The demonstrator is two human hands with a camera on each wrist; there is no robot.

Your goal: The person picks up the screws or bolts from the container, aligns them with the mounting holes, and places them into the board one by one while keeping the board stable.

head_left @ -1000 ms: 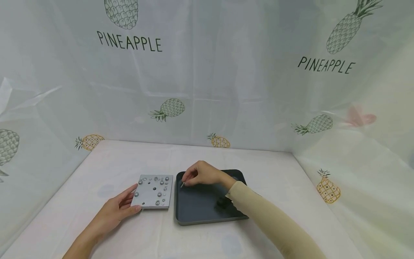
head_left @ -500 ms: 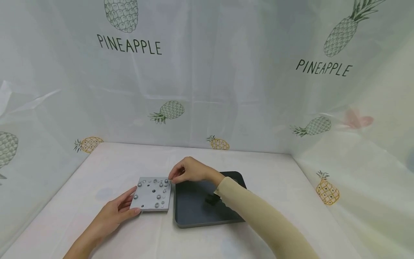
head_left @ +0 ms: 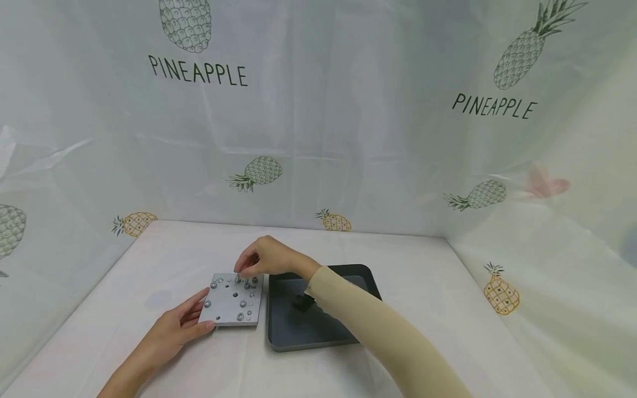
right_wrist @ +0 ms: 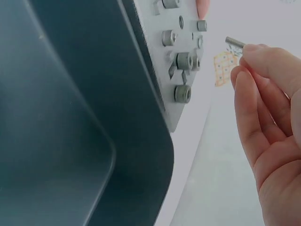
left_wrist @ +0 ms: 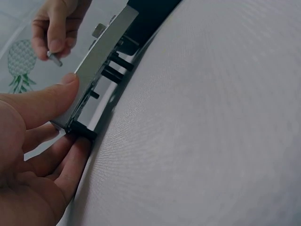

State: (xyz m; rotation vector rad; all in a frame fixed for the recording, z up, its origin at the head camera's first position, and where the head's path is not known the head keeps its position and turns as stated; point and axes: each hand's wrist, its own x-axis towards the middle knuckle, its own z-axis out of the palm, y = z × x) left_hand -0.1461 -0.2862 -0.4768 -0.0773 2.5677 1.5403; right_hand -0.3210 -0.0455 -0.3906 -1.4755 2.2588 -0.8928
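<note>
A square silver metal plate point(head_left: 226, 309) carries several socket-head screws point(right_wrist: 183, 94) and open holes. My left hand point(head_left: 174, 334) grips its left edge, thumb point(left_wrist: 68, 84) on the upper face and fingers beneath. In the left wrist view, dark screw shanks point(left_wrist: 113, 74) stick out below the plate. Above the plate's far edge, my right hand point(head_left: 269, 258) pinches a small screw point(right_wrist: 235, 42) between thumb and fingertips. Its threaded end points out, clear of the plate in both wrist views; the fingers cover its other end.
A dark grey shallow tray point(head_left: 276, 347) lies just right of the plate, with the right forearm crossing over it. A small black object point(head_left: 302, 302) shows under the right wrist. White pineapple-print sheeting point(head_left: 318, 121) walls the table's back and sides.
My right hand has carried the screw leftward from the tray to above the plate's far edge. My left hand keeps its grip on the plate.
</note>
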